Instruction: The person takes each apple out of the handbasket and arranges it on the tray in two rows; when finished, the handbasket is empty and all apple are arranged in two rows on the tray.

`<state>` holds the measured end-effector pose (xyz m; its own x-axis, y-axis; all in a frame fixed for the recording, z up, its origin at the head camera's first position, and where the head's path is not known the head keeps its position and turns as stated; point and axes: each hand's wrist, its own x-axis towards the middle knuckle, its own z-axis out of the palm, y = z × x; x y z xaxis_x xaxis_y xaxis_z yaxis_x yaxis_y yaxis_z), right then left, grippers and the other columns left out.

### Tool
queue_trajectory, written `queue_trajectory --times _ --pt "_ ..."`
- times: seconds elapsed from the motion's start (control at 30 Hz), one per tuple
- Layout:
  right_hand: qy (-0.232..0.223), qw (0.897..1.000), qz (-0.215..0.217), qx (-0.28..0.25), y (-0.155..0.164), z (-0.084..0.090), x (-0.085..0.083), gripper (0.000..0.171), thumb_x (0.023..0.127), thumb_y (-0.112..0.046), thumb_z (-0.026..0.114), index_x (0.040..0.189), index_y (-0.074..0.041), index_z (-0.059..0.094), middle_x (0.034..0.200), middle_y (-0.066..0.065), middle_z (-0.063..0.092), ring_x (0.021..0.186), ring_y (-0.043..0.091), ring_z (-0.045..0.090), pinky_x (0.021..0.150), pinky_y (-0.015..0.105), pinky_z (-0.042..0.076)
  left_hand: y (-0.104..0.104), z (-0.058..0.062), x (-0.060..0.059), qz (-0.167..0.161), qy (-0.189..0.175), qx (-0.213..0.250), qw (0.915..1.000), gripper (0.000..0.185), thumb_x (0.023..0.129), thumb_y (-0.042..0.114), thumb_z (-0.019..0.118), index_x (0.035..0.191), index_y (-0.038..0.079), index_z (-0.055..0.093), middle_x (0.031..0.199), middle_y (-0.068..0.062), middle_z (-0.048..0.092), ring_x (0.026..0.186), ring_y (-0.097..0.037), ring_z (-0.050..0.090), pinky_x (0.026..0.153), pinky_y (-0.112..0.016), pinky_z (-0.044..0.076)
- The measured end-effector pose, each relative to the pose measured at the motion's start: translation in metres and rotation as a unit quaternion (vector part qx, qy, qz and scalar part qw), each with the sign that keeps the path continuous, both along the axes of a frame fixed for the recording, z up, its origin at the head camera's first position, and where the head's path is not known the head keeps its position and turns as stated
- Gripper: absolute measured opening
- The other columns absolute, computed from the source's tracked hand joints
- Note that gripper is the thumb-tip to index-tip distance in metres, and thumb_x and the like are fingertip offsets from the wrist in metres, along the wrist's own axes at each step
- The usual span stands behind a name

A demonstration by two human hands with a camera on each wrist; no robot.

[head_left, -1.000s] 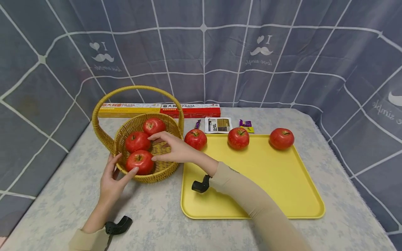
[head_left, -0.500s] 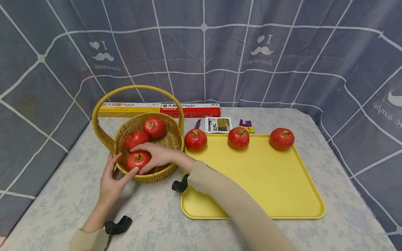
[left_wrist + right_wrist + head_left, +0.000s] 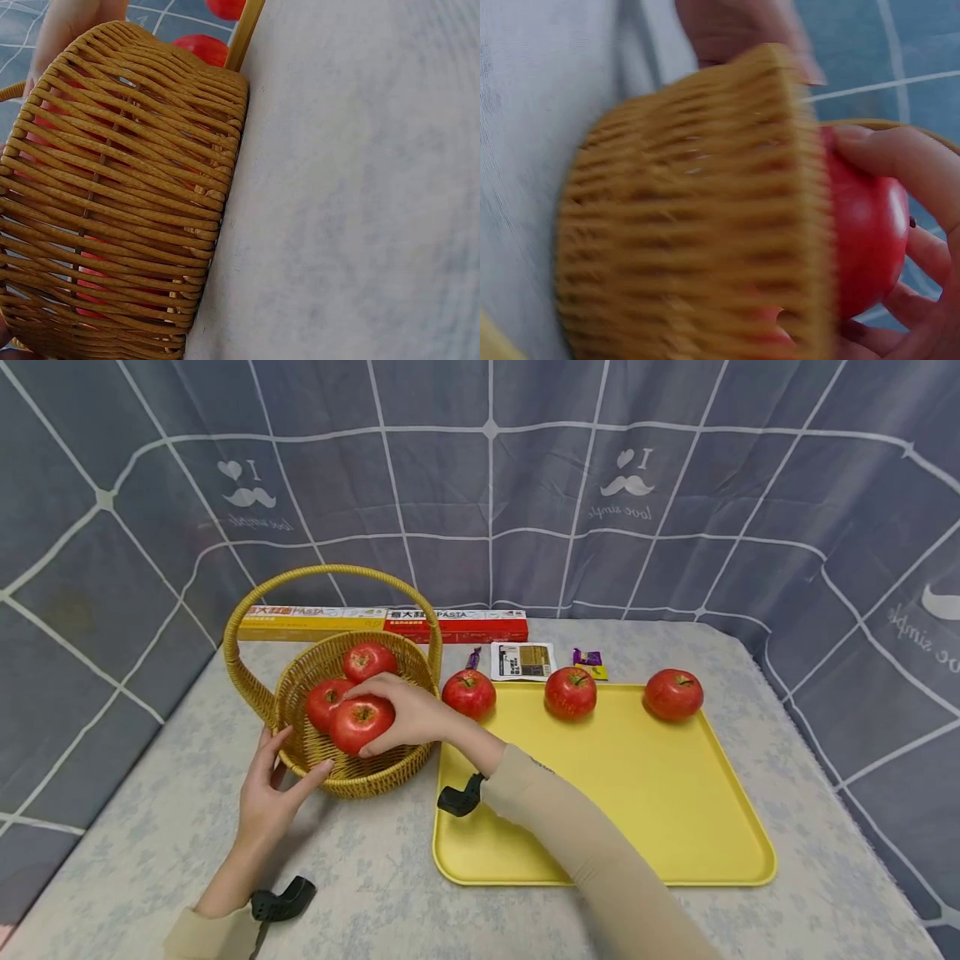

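A woven basket (image 3: 375, 772) with a hoop handle stands left of a yellow tray (image 3: 637, 793). My right hand (image 3: 408, 714) grips a red apple (image 3: 362, 723) and holds it just above the basket's inside. Two more apples (image 3: 368, 660) lie in the basket behind it. My left hand (image 3: 273, 777) rests with straight fingers against the basket's near left wall. The right wrist view shows the held apple (image 3: 866, 232) over the basket rim (image 3: 705, 247). In the left wrist view the basket wall (image 3: 120, 202) fills the left side.
Three apples (image 3: 571, 692) sit in a row along the tray's far edge. Behind them lie pasta boxes (image 3: 390, 623), a small packet (image 3: 522, 660) and wrapped sweets (image 3: 587, 657). A grey patterned cloth backs the table on all sides.
My right hand reached down to the nearest apple in the basket, closed round it and lifted it up and slightly right. The left hand has stayed at the basket.
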<state>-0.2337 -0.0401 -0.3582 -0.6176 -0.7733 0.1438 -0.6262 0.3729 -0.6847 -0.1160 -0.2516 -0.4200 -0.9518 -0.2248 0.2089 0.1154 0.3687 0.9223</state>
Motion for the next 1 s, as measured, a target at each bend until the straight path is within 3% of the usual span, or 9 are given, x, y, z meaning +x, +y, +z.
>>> queue_trajectory --times 0.2,0.37,0.63,1.0 --pt "-0.011 0.998 -0.006 -0.067 0.049 0.024 0.007 0.069 0.069 -0.033 0.083 0.131 -0.023 0.053 0.132 -0.004 0.044 0.115 0.012 0.045 0.089 0.030 0.047 0.001 0.000 0.000 -0.005 0.008 0.003 0.9999 0.076 0.081 0.002 0.072 0.145 0.002 0.031 0.157 -0.001 0.006 0.141 -0.020 0.015 0.096 -0.005 0.029" --pt "-0.023 0.994 0.043 -0.093 0.089 0.031 0.018 0.069 0.068 -0.023 0.085 0.129 -0.017 0.055 0.130 -0.004 0.047 0.117 0.012 0.043 0.089 0.031 0.048 0.000 -0.001 0.000 -0.003 0.007 -0.001 1.0000 0.077 0.080 0.002 0.072 0.145 0.002 0.030 0.157 -0.001 0.006 0.141 -0.020 0.015 0.096 -0.005 0.029" --pt "-0.063 0.989 0.133 -0.033 0.125 0.014 0.036 0.067 0.072 -0.023 0.081 0.132 -0.017 0.052 0.133 -0.003 0.043 0.120 0.011 0.041 0.094 0.031 0.045 0.000 0.000 -0.001 0.000 0.011 0.007 0.9999 0.076 0.080 0.001 0.072 0.144 0.002 0.032 0.157 0.000 0.007 0.141 -0.018 0.016 0.098 -0.007 0.030" --pt "-0.083 0.975 0.204 0.009 0.130 -0.014 0.050 0.066 0.071 -0.021 0.083 0.130 -0.015 0.053 0.131 -0.004 0.046 0.123 0.010 0.039 0.100 0.028 0.039 0.002 0.001 0.000 -0.001 0.013 0.009 0.9999 0.076 0.080 0.000 0.072 0.144 0.001 0.032 0.157 -0.001 0.007 0.141 -0.019 0.016 0.097 -0.007 0.029"
